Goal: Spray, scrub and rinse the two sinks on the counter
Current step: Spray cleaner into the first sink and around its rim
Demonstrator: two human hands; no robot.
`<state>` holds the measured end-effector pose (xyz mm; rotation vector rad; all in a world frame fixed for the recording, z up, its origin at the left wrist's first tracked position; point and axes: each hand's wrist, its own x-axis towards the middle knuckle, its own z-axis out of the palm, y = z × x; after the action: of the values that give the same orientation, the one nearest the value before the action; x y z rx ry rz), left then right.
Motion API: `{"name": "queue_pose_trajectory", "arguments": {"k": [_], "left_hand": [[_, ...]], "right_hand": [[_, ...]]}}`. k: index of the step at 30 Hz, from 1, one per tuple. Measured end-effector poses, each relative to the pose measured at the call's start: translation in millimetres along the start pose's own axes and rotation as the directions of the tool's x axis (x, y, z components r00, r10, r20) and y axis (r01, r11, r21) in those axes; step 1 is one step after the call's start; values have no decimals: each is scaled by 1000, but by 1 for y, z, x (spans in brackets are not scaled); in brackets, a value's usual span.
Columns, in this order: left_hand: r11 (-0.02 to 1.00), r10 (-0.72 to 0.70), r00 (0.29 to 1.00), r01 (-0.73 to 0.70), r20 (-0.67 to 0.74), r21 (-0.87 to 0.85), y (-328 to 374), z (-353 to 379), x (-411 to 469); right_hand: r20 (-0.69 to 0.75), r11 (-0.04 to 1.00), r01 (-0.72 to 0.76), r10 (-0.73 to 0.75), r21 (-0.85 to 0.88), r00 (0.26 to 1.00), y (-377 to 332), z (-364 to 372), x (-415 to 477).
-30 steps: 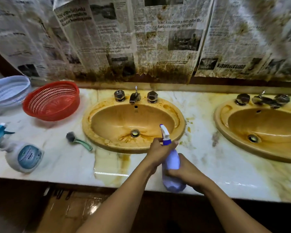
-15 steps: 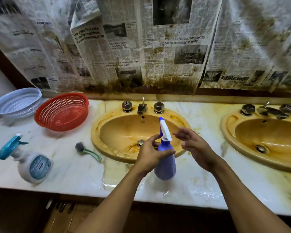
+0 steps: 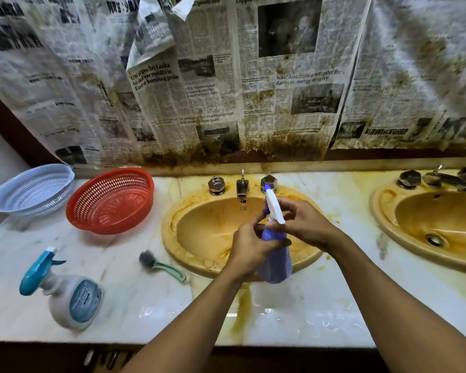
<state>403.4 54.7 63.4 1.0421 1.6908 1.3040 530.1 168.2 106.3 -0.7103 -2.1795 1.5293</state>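
Brush (image 3: 160, 266) and red basket (image 3: 111, 203) lie left of sink (image 3: 199, 232) — purple bottle (image 3: 276, 262) held over it.

Counter (image 3: 310, 313): red basket (image 3: 111, 201), blue basket (image 3: 33, 189), brush (image 3: 160, 265), sprayer (image 3: 67, 298)

Right sink (image 3: 425, 219) cut off at frame edge; left sink (image 3: 199, 230) drain hidden

Stained newspaper sheets (image 3: 293, 103) cover the wall above a streaked pale marble counter (image 3: 145, 305).
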Motion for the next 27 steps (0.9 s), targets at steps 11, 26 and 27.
{"name": "queue_pose_trajectory", "arguments": {"k": [11, 26, 27], "left_hand": [[942, -171, 961, 94, 218, 323, -59, -119, 2], [570, -48, 861, 440, -506, 694, -196, -157, -20], [563, -34, 860, 437, -509, 701, -196, -155, -19]], "right_hand": [[-544, 847, 67, 277, 528, 792, 4, 32, 24], [200, 788, -516, 595, -336, 778, 59, -21, 20], [199, 751, -521, 629, -405, 751, 62, -25, 23]]}}
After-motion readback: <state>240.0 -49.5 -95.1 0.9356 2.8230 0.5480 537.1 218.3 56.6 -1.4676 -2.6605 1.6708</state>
